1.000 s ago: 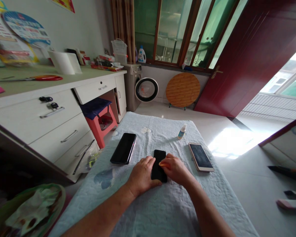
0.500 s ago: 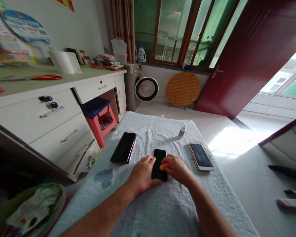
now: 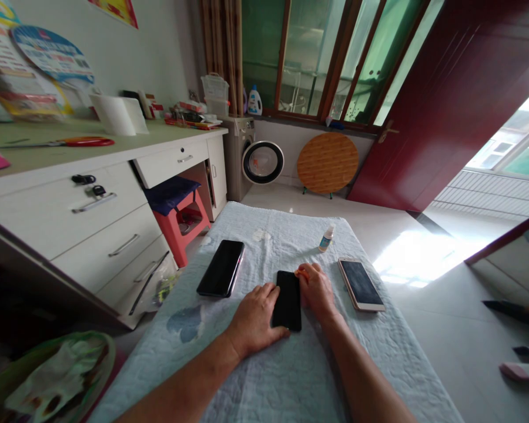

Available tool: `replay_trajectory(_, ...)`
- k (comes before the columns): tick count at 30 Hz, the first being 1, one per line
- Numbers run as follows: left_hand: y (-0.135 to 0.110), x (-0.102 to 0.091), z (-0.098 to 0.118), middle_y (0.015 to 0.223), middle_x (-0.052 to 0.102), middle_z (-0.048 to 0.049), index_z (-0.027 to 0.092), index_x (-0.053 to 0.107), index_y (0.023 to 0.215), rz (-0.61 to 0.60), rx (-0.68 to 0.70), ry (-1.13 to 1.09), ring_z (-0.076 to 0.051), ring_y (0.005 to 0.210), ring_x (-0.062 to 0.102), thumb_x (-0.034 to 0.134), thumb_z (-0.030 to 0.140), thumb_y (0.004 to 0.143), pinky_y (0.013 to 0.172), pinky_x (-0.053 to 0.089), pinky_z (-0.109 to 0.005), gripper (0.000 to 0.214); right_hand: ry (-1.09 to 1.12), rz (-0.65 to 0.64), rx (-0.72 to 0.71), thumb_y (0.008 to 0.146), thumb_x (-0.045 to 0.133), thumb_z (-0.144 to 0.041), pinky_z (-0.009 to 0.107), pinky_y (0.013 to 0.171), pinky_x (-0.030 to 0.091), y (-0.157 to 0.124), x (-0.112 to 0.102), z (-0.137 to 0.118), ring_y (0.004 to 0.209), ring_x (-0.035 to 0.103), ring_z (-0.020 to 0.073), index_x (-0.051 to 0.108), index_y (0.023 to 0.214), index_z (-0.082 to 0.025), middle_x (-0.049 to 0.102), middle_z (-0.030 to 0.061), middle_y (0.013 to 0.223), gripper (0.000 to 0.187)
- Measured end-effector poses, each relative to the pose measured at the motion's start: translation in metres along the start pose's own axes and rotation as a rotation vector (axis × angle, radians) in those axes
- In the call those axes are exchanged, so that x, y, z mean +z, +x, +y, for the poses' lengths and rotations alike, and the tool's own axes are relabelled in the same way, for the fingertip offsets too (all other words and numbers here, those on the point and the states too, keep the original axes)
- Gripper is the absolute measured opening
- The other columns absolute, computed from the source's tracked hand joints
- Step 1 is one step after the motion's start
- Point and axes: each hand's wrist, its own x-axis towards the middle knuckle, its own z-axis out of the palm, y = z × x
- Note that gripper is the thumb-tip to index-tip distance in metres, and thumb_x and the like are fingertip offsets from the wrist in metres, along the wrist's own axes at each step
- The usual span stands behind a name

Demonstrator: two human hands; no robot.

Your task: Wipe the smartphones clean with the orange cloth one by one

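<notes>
A black smartphone (image 3: pixel 287 301) lies face up on the cloth-covered table. My left hand (image 3: pixel 256 316) grips it, fingers along its left edge and thumb at its bottom edge. My right hand (image 3: pixel 317 288) is closed around a small orange wad (image 3: pixel 301 274), cloth or sponge, I cannot tell which. That wad is at the phone's top right corner. To the left rests a larger black phone (image 3: pixel 221 268), and to the right a gold-rimmed phone (image 3: pixel 361 284). Behind my right hand a small spray bottle (image 3: pixel 327 239) stands upright.
A pale blue quilted cloth (image 3: pixel 247 376) covers the table. On the left are a desk with drawers (image 3: pixel 114 247), a red stool (image 3: pixel 180 226) and a bin (image 3: pixel 108 364) with crumpled tissue. A washing machine (image 3: pixel 238 158) with its round door open stands at the back.
My right hand has moved up and to the right with the orange wad, from the middle of the screen to the top right corner. My left hand keeps its grip on the phone.
</notes>
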Motion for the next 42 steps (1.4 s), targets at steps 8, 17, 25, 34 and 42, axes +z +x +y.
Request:
replay_trajectory(8,0.000,0.001,-0.001,0.128,0.053,-0.0128,0.019,0.050,0.127,0.009,0.001,0.002,-0.033,0.118,0.049,0.075,0.049,0.061,0.103,0.037,-0.044,0.076,0.066,-0.121,-0.184,0.087,0.045,-0.014,0.026,0.086,0.038,0.000,-0.001,-0.008,0.091,0.057,0.0159,0.067,0.094,-0.023,0.066,0.0026,0.096,0.024)
replay_trajectory(17,0.000,0.005,0.000,0.122,0.056,-0.0109,0.018,0.051,0.126,0.022,0.021,0.058,-0.031,0.112,0.052,0.073,0.053,0.063,0.100,0.040,-0.043,0.075,-0.041,-0.195,-0.275,0.093,0.045,-0.022,0.026,0.084,0.040,-0.004,0.000,-0.027,0.096,0.052,0.0174,0.066,0.105,-0.027,0.063,0.0026,0.109,0.026)
replay_trajectory(25,-0.001,0.003,0.006,0.126,0.054,-0.0135,0.014,0.050,0.128,0.013,-0.012,0.095,-0.033,0.116,0.049,0.070,0.055,0.066,0.103,0.038,-0.043,0.077,-0.132,-0.136,-0.147,0.090,0.046,-0.019,0.025,0.083,0.037,-0.004,-0.013,-0.015,0.090,0.052,0.0168,0.070,0.093,-0.025,0.061,0.0037,0.094,0.025)
replay_trajectory(34,-0.001,0.003,0.005,0.129,0.053,-0.0143,0.012,0.048,0.132,-0.009,0.014,0.103,-0.032,0.117,0.048,0.070,0.055,0.068,0.105,0.036,-0.041,0.080,-0.090,-0.172,-0.137,0.091,0.043,-0.016,0.026,0.085,0.035,0.002,-0.004,-0.013,0.091,0.052,0.0173,0.067,0.093,-0.022,0.065,0.0042,0.097,0.025)
replay_trajectory(42,-0.001,0.002,0.006,0.122,0.056,-0.0119,0.014,0.051,0.127,-0.010,0.022,0.083,-0.031,0.111,0.051,0.070,0.055,0.067,0.101,0.038,-0.041,0.074,-0.033,-0.221,-0.319,0.096,0.038,-0.021,0.027,0.082,0.036,-0.001,0.000,-0.027,0.088,0.050,0.0166,0.064,0.100,-0.024,0.064,0.0019,0.108,0.027)
